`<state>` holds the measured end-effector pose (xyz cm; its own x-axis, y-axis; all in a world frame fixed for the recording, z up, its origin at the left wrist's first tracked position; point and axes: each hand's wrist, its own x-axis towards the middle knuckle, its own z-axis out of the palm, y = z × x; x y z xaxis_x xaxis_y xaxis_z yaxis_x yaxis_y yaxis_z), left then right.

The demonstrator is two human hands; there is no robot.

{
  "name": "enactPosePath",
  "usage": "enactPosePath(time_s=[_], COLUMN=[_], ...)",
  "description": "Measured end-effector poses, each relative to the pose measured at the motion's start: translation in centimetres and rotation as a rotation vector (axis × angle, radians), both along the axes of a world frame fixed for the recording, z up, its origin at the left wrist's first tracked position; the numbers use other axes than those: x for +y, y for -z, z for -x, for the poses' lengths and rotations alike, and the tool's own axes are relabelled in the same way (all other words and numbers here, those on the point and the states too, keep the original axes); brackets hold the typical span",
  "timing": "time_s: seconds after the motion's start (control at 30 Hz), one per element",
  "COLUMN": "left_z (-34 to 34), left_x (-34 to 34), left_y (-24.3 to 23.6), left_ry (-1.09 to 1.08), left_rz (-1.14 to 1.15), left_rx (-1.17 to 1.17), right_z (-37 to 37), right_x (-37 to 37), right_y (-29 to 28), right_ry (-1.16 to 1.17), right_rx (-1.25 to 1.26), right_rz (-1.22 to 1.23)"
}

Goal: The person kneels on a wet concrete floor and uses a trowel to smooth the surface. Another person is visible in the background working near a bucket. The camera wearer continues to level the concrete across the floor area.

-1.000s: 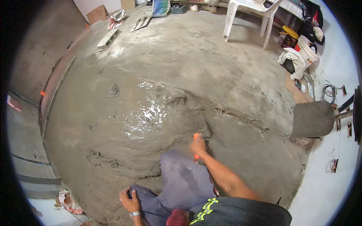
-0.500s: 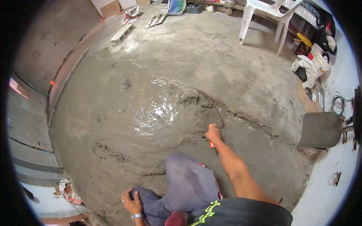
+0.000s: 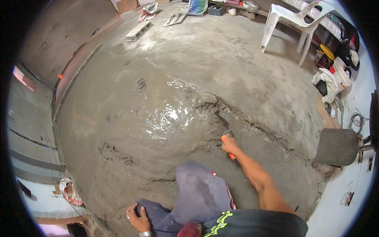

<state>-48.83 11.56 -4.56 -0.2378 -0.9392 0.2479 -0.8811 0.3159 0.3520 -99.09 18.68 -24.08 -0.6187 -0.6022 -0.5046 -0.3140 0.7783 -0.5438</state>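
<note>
One Hand Clenching an Orange-Handled Tool Over Wet Concrete

The right hand point(image 3: 229, 144) is closing tightly around the orange handle point(image 3: 231, 156) of a tool, with orange showing above and below the fist. The tool's dark, thin, curved blade point(image 3: 223, 120) is reaching forward from the knuckles, lying over the wet concrete point(image 3: 112, 128) just short of a rough ridge point(image 3: 258, 123). I'm seeing the blade almost edge-on, so its full shape is escaping me.

The left hand point(image 3: 138, 219) is resting on the left knee, fingers spread over the cloth and grasping no tool. A ring is circling one finger, and a metal-banded watch point(image 3: 145, 234) is sitting on the wrist. The person is wearing purplish-grey trousers point(image 3: 199, 183) and a dark top point(image 3: 260, 222) with bright yellow stripes.

Ahead of the knees, a wet patch point(image 3: 167, 118) is gleaming, left of the blade. Off to the right, a cement-coated shovel point(image 3: 336, 147) is standing near the white wall. Farther back, a white plastic chair point(image 3: 292, 17) is standing near a pale bucket point(image 3: 342, 76). Toward the far left, a concrete block point(image 3: 139, 31) is lying on the floor, and a long straight strip point(image 3: 78, 82) is edging the concrete.
</note>
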Motion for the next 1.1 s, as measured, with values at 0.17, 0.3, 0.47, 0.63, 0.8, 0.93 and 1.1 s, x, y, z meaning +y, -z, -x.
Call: enactPosePath(time_s=[0.17,0.3,0.47,0.63,0.8,0.93,1.1], left_z=[-0.1,0.5,0.9,1.4,1.2,3.3,7.3], left_x=[2.4,4.1,4.9,5.3,4.9,0.4,-5.7], left_y=[-1.6,-3.7,-9.1,-13.7,-18.1,-19.0,-18.8], left_ry=[-0.112,-0.110,-0.101,-0.089,-0.097,-0.057,0.249], left_rz=[-0.009,0.028,-0.052,-0.157,-0.269,-0.214,-0.108], left_rx=[0.035,0.050,-0.009,-0.044,-0.089,-0.031,-0.094], right_z=[1.6,1.9,1.0,1.5,2.3,1.4,1.2], right_x=[-1.9,-4.8,-7.7,-12.0,-12.3,-12.2,-10.4], right_y=[0.4,0.2,-0.6,0.2,1.5,0.7,-1.1], right_ry=[0.090,0.013,0.102,-0.059,-0.087,0.037,-0.151], right_rx=[0.096,0.068,0.098,0.161,0.184,0.196,0.184], right_rz=[0.069,0.090,0.044,0.179,0.113,0.027,-0.056])
